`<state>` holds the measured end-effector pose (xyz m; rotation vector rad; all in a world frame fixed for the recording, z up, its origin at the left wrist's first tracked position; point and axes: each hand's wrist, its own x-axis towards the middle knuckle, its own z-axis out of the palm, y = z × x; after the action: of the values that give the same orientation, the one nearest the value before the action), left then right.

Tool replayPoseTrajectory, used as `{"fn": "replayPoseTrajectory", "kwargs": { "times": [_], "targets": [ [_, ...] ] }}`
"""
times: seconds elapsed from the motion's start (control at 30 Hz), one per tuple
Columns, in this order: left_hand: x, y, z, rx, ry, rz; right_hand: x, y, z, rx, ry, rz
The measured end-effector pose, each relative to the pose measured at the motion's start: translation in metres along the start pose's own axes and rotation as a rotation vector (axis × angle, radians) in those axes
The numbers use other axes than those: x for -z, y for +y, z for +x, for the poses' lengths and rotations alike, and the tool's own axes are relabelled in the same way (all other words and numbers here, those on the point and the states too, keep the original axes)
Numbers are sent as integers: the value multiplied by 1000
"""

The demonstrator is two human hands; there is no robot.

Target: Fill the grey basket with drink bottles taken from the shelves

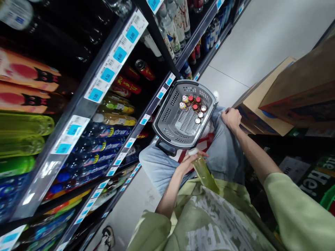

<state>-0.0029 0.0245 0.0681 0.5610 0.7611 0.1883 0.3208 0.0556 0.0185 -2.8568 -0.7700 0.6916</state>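
My left hand (pixel 186 164) is closed round the upper part of a bottle of yellow-green drink (pixel 203 173) with a white cap, which lies slanted against my lap. My right hand (pixel 231 118) rests on my right knee (pixel 220 116) with its fingers curled in, and I see nothing in it. Between my knees and the shelf stands a grey shopping basket (pixel 167 122). Inside it, at the far right, are several small items: red-capped bottles (pixel 195 107), white-capped bottles (pixel 182 105) and silver-topped cans (pixel 200 114). The basket's black handle (pixel 166 148) is folded down towards me.
Drink shelves (pixel 115 55) with blue price tags run along my left, holding blue-labelled bottles (pixel 104 148) and red cans (pixel 145 69). Cardboard boxes (pixel 293 83) are stacked on my right, near my right hand. A shoe (pixel 107 237) shows at the bottom left, on pale floor tiles.
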Motion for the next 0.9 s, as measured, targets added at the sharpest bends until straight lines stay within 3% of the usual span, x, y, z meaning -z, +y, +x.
{"fn": "replayPoseTrajectory", "kwargs": {
  "times": [0.17,0.27,0.37,0.57,0.73,0.9],
  "targets": [
    [21,8,-22,-128,201,201,-5,1,0,12,11,5],
    [23,12,-28,-231,219,387,-7,1,-1,4,25,-8],
    [23,23,-36,-199,227,570,-7,2,-2,-1,15,-15],
    [18,47,-66,-166,403,955,-3,4,-4,24,-24,-4],
    [9,55,-91,-135,505,1075,1,3,-8,60,-42,23],
    [-3,66,-106,-190,587,1227,1,5,-8,64,-58,64]
  ]
}}
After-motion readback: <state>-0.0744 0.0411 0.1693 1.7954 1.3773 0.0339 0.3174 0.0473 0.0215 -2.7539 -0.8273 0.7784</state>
